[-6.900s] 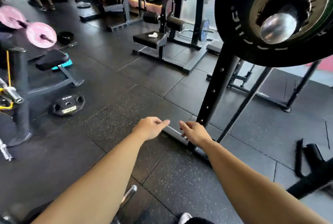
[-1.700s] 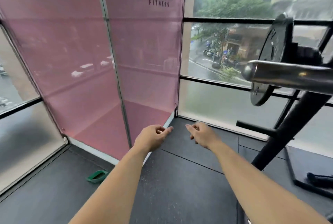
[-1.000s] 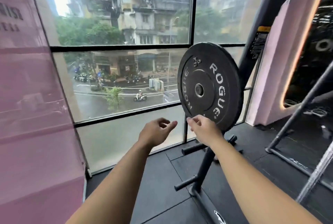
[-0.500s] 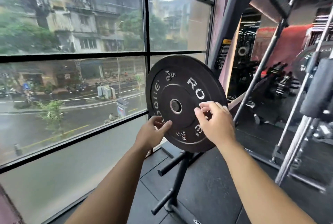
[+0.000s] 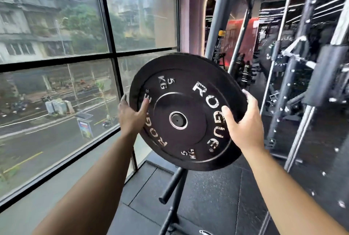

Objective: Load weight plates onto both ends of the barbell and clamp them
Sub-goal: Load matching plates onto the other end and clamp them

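Change noted: within the last half second my left hand (image 5: 130,115) and right hand (image 5: 243,127) have both curled round opposite rims of the black round rubber weight plate (image 5: 181,100). It sits tilted above the black steel storage stand (image 5: 172,202) beside the window. I judge removal has begun. Its white ROGUE and 5 KG lettering is worn.
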